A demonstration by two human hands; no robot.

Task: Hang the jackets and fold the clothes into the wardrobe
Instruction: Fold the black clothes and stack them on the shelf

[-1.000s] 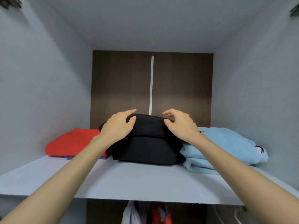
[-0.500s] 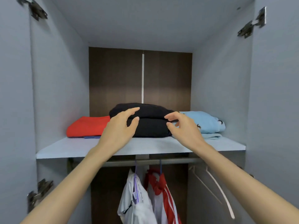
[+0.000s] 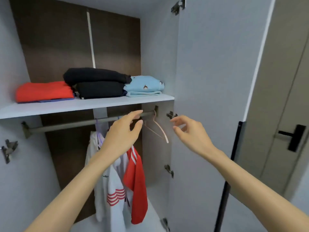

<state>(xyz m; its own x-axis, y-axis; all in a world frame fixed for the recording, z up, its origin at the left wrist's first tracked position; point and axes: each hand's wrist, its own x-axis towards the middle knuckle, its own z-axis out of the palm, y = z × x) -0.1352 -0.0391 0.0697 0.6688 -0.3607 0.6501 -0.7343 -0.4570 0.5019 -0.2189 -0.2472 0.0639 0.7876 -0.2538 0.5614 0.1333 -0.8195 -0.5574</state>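
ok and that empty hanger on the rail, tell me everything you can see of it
The empty hanger is thin and pale pinkish, plastic or coated wire by its look. Its hook sits over the grey rail near the rail's right end, and it carries no garment. Its right arm slopes down to a rounded tip, with a thin bar beneath. Its left side is hidden behind the left hand, so contact there cannot be told.

Beige room door (image 3: 287, 72), black lever handle (image 3: 295, 138)
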